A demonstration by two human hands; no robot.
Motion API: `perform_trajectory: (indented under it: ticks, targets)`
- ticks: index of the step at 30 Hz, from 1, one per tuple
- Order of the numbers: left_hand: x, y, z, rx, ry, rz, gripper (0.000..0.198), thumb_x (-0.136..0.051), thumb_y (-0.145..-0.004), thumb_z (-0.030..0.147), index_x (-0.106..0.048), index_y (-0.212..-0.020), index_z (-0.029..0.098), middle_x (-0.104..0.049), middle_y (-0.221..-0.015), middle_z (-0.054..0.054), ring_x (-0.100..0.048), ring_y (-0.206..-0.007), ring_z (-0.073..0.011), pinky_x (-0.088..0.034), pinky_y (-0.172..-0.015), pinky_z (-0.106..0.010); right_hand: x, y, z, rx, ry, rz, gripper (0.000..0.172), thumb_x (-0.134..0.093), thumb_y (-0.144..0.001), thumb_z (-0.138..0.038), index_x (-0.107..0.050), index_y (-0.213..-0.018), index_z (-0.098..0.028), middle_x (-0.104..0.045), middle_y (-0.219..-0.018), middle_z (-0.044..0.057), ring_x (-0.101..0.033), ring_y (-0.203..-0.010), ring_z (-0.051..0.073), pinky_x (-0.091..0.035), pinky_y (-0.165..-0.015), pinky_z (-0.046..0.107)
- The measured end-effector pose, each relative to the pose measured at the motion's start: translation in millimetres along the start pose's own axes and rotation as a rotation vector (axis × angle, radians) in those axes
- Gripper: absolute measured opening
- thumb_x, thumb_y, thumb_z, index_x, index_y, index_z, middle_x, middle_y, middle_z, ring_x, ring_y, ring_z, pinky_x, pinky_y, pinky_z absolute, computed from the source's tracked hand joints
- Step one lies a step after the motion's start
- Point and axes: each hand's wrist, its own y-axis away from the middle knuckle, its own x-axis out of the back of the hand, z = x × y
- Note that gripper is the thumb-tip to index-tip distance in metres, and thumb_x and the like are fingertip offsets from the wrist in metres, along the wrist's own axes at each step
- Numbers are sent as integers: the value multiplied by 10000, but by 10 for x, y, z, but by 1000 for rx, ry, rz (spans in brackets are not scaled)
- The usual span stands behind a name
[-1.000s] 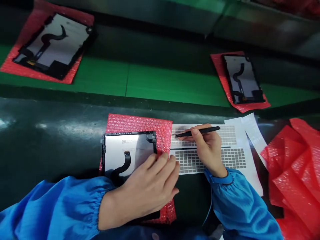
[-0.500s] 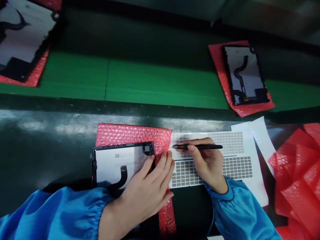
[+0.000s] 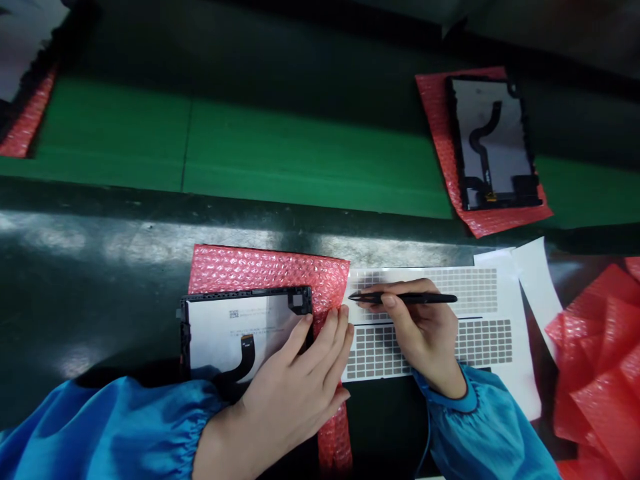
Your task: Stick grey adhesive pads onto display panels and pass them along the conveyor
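Observation:
A screen panel (image 3: 240, 327) in a black frame, with a black flex cable (image 3: 243, 353) on its pale back, lies on a red bubble-wrap sheet (image 3: 260, 270) in front of me. My left hand (image 3: 295, 383) lies flat with fingers stretched over the panel's right edge and the bubble wrap. My right hand (image 3: 420, 327) is closed on black tweezers (image 3: 403, 298), whose tip points left over a white sheet (image 3: 480, 320) printed with rows of small grey squares. Both arms wear blue sleeves.
A green conveyor belt (image 3: 310, 160) runs across behind the dark table (image 3: 100, 280). Another screen panel (image 3: 493, 143) on red bubble wrap rides on it at the right; a third one (image 3: 20, 80) shows at the left edge. Crumpled red bubble wrap (image 3: 595, 373) is heaped at the right.
The view has shifted, so the far-left panel has slid almost out of sight. My left hand has drawn back slightly toward the panel's right edge. The tweezers' tip stays over the sheet's top rows.

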Motion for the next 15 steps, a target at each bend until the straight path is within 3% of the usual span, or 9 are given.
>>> perform_trajectory:
  ticks: [15]
  targets:
    - [-38, -53, 1, -12, -28, 32, 683, -465, -1030, 514, -524, -1501, 23, -503, -1570, -221, -391, -1480, -336, -284, -1182, -516, -6, -89, -56, -7, -44, 48, 63, -703, -999, -283, -674, -983, -230, -833, -911, 52, -826, -752, 221, -704, -656, 324]
